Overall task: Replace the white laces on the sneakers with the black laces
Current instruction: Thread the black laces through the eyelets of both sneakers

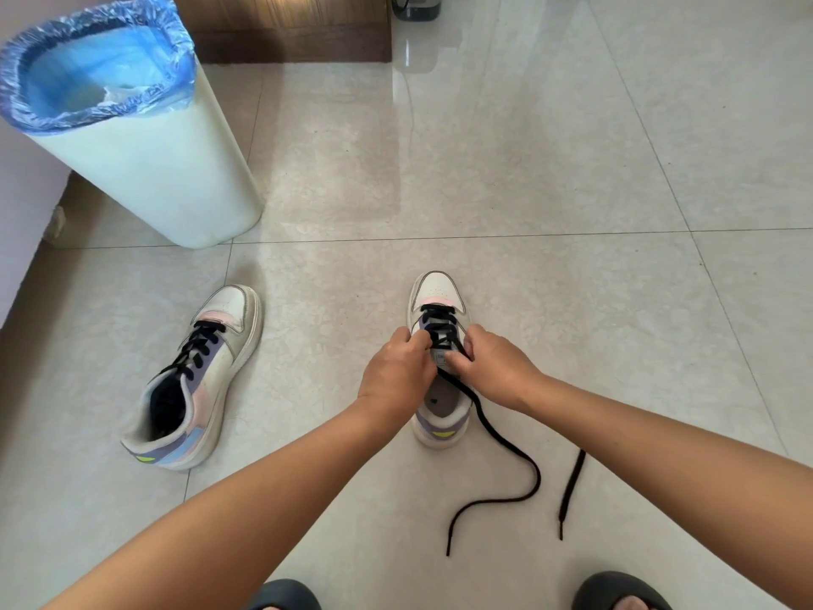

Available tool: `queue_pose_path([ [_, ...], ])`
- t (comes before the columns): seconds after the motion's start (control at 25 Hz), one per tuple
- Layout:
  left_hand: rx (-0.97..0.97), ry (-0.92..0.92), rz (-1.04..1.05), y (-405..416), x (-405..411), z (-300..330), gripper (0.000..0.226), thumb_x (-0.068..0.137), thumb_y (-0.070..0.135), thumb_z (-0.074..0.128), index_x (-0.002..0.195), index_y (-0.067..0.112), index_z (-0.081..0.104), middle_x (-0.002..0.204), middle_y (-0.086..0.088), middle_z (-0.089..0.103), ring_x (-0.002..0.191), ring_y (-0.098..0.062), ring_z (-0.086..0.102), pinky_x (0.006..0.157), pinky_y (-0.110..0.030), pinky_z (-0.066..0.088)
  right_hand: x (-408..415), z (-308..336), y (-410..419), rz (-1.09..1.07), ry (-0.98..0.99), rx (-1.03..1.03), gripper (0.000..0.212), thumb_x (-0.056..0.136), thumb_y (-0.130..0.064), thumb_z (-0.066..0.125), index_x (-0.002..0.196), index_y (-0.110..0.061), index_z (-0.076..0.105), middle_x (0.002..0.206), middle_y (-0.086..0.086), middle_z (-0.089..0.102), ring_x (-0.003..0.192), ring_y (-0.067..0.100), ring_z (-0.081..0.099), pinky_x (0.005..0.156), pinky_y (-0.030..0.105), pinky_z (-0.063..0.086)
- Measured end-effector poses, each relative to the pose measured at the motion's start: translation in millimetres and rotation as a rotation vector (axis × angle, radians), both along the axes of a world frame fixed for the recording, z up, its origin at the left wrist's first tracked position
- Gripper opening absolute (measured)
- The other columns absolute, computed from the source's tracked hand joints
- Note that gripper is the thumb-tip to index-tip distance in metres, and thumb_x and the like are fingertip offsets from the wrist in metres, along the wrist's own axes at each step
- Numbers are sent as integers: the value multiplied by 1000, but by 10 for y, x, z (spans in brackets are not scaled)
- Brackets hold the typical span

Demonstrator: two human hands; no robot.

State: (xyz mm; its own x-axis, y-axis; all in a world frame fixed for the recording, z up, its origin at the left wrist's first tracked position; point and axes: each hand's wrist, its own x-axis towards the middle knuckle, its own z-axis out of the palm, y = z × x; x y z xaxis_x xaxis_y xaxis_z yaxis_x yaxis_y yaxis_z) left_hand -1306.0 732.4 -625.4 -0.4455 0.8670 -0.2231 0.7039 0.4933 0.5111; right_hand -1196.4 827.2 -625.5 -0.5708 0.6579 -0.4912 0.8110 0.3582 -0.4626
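A pastel and white sneaker [438, 289] stands on the floor tiles, toe pointing away from me, with a black lace [506, 442] threaded through its lower eyelets. My left hand [396, 372] pinches the shoe's left eyelet flap. My right hand [488, 367] pinches the lace at the right flap. Both loose lace ends trail over the floor to the right of the heel. A second sneaker [193, 380] lies to the left, fully laced in black. No white laces are in view.
A white bin [145, 169] with a blue liner stands at the back left beside a wooden cabinet [286, 28]. Dark slippers [620, 592] on my feet show at the bottom edge. A grey object [415, 6] sits at the top.
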Motion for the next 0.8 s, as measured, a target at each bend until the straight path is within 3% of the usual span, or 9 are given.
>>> queue_pose_path([
  [0.08, 2, -17, 9, -19, -12, 3, 23, 94, 17, 46, 109, 5, 58, 100, -12, 53, 82, -31, 56, 73, -39, 46, 74, 16, 19, -62, 114, -147, 28, 95, -40, 50, 88, -15, 39, 70, -3, 48, 61, 15, 44, 53, 27, 33],
  [0.16, 2, -35, 15, -45, -27, -4, 21, 94, 18, 47, 107, 6, 57, 99, -11, 53, 84, -30, 56, 74, -40, 47, 155, 29, 54, -23, 116, -158, 21, 97, -36, 48, 97, -15, 45, 70, -1, 53, 59, 16, 48, 54, 28, 37],
  [0.24, 2, -35, 23, -67, -57, -15, 20, 93, 18, 47, 107, 7, 57, 99, -9, 54, 84, -29, 57, 75, -41, 47, 273, 10, 123, 264, 45, 213, 16, 96, -26, 51, 101, -11, 55, 77, 4, 62, 65, 23, 58, 56, 31, 41],
  [0.32, 1, -18, 18, -81, -83, -23, 20, 93, 19, 47, 106, 8, 57, 98, -8, 54, 82, -28, 57, 73, -39, 48, 436, -46, 210, 474, 111, 627, 10, 80, -8, 72, 78, -5, 63, 59, 7, 60, 47, 27, 55, 44, 28, 40],
  [0.4, -4, 13, -3, -98, -102, -24, 20, 93, 19, 47, 107, 8, 57, 97, -8, 54, 78, -27, 56, 68, -37, 47, 599, -78, 301, 484, 180, 774, 21, 68, -1, 79, 60, -3, 60, 44, 7, 52, 34, 26, 47, 39, 26, 39],
  [0.48, -5, 32, -12, -123, -121, -28, 20, 93, 18, 47, 107, 8, 57, 97, -7, 54, 75, -27, 56, 65, -36, 46, 728, -107, 410, 268, 156, 654, 17, 82, -10, 70, 69, -2, 63, 54, 11, 59, 46, 31, 57, 48, 32, 44],
  [0.6, 11, 69, -14, -182, -180, -45, 19, 92, 18, 49, 106, 8, 58, 94, -8, 55, 69, -26, 53, 60, -33, 42, 870, -146, 611, -340, 148, 338, 23, 93, -19, 49, 78, -8, 64, 73, 5, 68, 71, 28, 62, 59, 35, 43],
  [0.68, 15, 85, -2, -230, -238, -57, 18, 92, 19, 51, 103, 8, 58, 91, -7, 54, 66, -23, 49, 57, -31, 39, 945, -169, 774, -757, 322, 83, 25, 93, -14, 45, 76, -10, 64, 81, 5, 70, 73, 22, 65, 63, 32, 46],
  [0.8, 12, 89, 53, -304, -340, -72, 15, 91, 19, 54, 101, 8, 59, 92, -7, 55, 73, -26, 53, 61, -32, 39, 1076, -180, 920, -1139, 630, -260, 23, 94, -6, 44, 82, -11, 63, 85, 11, 68, 74, 19, 65, 76, 30, 52],
])
